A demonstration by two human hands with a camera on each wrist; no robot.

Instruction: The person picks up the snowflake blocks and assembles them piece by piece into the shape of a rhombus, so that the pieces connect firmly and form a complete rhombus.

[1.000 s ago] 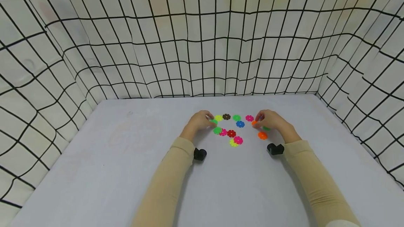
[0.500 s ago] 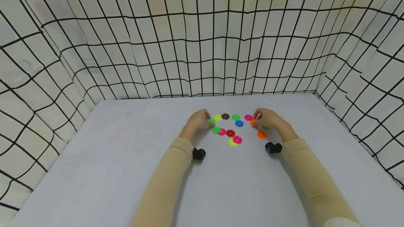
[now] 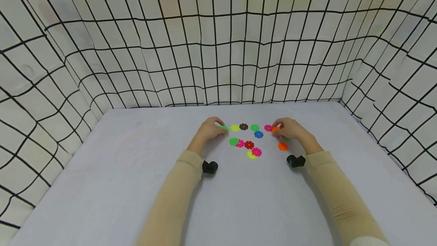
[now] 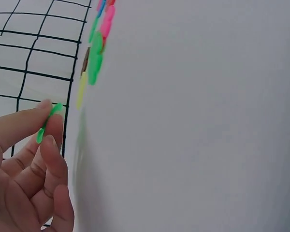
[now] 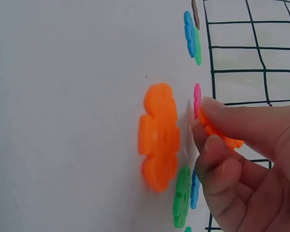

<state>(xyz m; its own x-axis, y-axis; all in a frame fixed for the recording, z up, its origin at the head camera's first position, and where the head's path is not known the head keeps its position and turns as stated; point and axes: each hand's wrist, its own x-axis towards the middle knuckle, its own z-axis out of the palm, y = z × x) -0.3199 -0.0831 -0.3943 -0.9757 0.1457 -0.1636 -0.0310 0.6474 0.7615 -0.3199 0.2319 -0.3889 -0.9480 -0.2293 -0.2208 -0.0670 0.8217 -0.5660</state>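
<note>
My left hand [image 3: 209, 130] pinches a green flower-shaped plastic disc [image 4: 50, 121] between thumb and fingertips, held off the table at the left end of the group. Over on the right, my right hand [image 3: 291, 129] pinches an orange flower-shaped disc [image 5: 225, 138], tilted and partly hidden by the thumb. Beneath that hand lie another orange disc [image 5: 159, 137], a green disc [image 5: 182, 195] and a blue disc [image 5: 195, 188]. Just beyond the right fingertips is a pink disc [image 3: 268, 128]. Nearest the left hand lies a yellow disc [image 3: 235, 128].
Between the hands lie a brown disc [image 3: 244, 126], a blue disc [image 3: 258, 134] and a dark red disc [image 3: 249, 145]. A pink disc [image 3: 257, 152] overlaps a yellow one [image 3: 251, 155]. Black netting [image 3: 232, 54] surrounds the white table [image 3: 119, 170] at the back and sides.
My left hand has moved left and slightly away from me, carrying the green disc off from the others. The right hand stays nearly in place with the orange disc.
</note>
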